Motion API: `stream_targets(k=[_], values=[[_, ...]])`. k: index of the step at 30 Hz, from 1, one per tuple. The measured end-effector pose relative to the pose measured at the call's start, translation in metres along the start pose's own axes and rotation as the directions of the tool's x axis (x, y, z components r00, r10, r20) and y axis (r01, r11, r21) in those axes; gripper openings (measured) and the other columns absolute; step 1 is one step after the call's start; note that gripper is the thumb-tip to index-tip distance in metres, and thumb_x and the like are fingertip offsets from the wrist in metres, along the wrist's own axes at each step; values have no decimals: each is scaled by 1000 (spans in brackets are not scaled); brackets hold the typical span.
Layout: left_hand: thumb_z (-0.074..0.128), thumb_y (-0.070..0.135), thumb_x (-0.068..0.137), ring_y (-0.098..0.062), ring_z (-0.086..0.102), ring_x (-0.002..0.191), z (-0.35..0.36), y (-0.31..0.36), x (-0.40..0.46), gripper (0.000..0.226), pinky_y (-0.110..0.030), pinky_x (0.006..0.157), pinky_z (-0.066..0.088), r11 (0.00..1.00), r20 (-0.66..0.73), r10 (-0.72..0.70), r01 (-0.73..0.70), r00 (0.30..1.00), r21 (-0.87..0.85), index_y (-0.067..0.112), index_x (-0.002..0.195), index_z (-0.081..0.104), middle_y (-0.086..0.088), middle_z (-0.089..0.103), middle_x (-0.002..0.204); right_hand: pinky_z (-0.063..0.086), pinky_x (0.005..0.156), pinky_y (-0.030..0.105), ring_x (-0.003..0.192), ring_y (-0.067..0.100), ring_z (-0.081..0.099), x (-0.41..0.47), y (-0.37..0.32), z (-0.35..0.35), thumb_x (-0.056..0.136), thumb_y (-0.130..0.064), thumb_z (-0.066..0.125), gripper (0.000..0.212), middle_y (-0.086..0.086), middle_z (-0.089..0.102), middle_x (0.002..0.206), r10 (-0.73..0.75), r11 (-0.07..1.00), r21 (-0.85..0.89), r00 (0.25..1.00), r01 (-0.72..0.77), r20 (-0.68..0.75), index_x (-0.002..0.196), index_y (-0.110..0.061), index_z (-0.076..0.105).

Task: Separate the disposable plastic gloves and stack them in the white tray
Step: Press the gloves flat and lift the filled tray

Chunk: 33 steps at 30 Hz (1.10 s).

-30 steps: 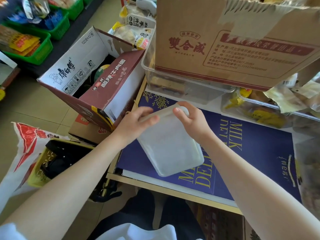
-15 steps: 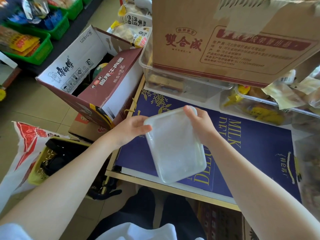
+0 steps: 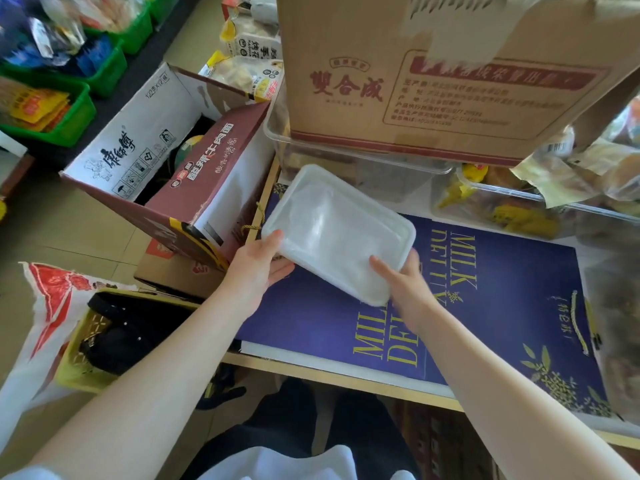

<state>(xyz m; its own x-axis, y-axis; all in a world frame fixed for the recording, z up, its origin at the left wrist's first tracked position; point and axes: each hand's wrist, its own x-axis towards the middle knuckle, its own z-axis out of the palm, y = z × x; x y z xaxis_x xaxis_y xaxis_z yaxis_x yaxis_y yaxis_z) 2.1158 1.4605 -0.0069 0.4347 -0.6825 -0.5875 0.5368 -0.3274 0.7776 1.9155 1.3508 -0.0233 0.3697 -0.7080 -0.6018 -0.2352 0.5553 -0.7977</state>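
1. left hand (image 3: 258, 268) grips the white tray's (image 3: 337, 230) near-left edge; right hand (image 3: 403, 277) pinches its near-right rim, thumb inside.
2. white tray sits tilted over the blue box (image 3: 502, 306), just before the clear bin (image 3: 363, 168).
3. tray holds thin clear plastic, perhaps gloves.

The left hand's (image 3: 258, 268) fingers are hidden under the tray (image 3: 337, 230). Whether gloves lie in the tray cannot be told through its cloudy plastic. The brown carton (image 3: 433, 74) at the top runs off the frame and covers most of the clear tub (image 3: 346, 168) beneath it. Small print on its label is too blurred to read. At upper left, the green bins (image 3: 79, 109) are cut off.
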Motion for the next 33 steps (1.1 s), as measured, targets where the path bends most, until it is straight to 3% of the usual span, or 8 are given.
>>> stream_targets(k=[3, 5, 13, 15, 19, 24, 27, 33], values=[[53, 27, 94, -21, 64, 100, 8, 0, 0, 9, -35, 93, 49, 997, -65, -10, 5, 998, -75, 21, 99, 58, -4, 66, 104, 54, 83, 32, 97, 13, 66, -4, 11, 4, 87, -15, 63, 48, -5, 69, 106, 76, 975, 187, 975, -116, 211, 132, -17, 46], [54, 27, 94, -21, 64, 99, 9, -1, 1, 9, -35, 92, 49, 995, -87, -25, 16, 996, -100, 20, 99, 57, -5, 66, 103, 54, 85, 31, 105, 15, 64, -2, 15, 2, 75, -19, 74, 62, -4, 68, 113, -1, 982, 182, 954, -56, 299, 130, -21, 45], [57, 23, 91, -20, 63, 101, 2, -19, -3, 10, -34, 91, 49, 989, -44, -70, 63, 997, -133, 23, 101, 57, -4, 67, 106, 56, 84, 35, 115, 20, 58, 11, 7, -15, 59, -30, 83, 93, 4, 54, 130, -12, 986, -154, 952, 62, 306, 137, -24, 32], [56, 24, 92, -20, 63, 103, 1, -27, 0, 13, -35, 94, 48, 980, -28, -95, 89, 995, -176, 21, 105, 58, -6, 66, 110, 56, 80, 31, 115, 18, 57, 14, -1, -17, 64, -25, 82, 89, 2, 54, 128, -7, 974, -211, 950, 77, 312, 137, -23, 31], [52, 25, 94, -22, 61, 107, 3, -26, 19, 18, -34, 96, 46, 970, -31, -118, 109, 992, -220, 17, 110, 56, -10, 62, 118, 54, 84, 31, 105, 18, 60, 21, -5, -13, 91, -19, 60, 54, 3, 54, 124, -7, 982, -186, 986, 38, 164, 136, -23, 30], [50, 30, 96, -20, 62, 101, 9, -15, 41, 27, -28, 92, 48, 992, -92, -124, 126, 988, 15, 13, 117, 51, -9, 59, 118, 54, 59, 22, 77, 20, 67, 33, -4, -6, 96, -10, 48, 16, 9, 61, 110, 69, 987, -135, 985, -90, -159, 112, -13, 49], [47, 23, 98, -18, 62, 94, 5, -10, 55, 16, -25, 79, 50, 980, -200, -5, 45, 980, 196, 15, 109, 54, -7, 60, 113, 56, 68, 24, 84, 20, 65, 42, -6, 0, 93, -3, 50, 17, 7, 61, 103, 57, 995, -64, 980, -70, -193, 108, -11, 52], [44, 5, 97, -16, 59, 91, -3, -4, 64, 26, -27, 83, 50, 952, -256, 174, -96, 951, 292, 3, 122, 52, -6, 56, 109, 55, 73, 23, 95, 22, 65, 47, -2, 14, 89, 0, 56, 31, 7, 60, 106, -22, 999, 18, 986, 26, -167, 115, -14, 48]])
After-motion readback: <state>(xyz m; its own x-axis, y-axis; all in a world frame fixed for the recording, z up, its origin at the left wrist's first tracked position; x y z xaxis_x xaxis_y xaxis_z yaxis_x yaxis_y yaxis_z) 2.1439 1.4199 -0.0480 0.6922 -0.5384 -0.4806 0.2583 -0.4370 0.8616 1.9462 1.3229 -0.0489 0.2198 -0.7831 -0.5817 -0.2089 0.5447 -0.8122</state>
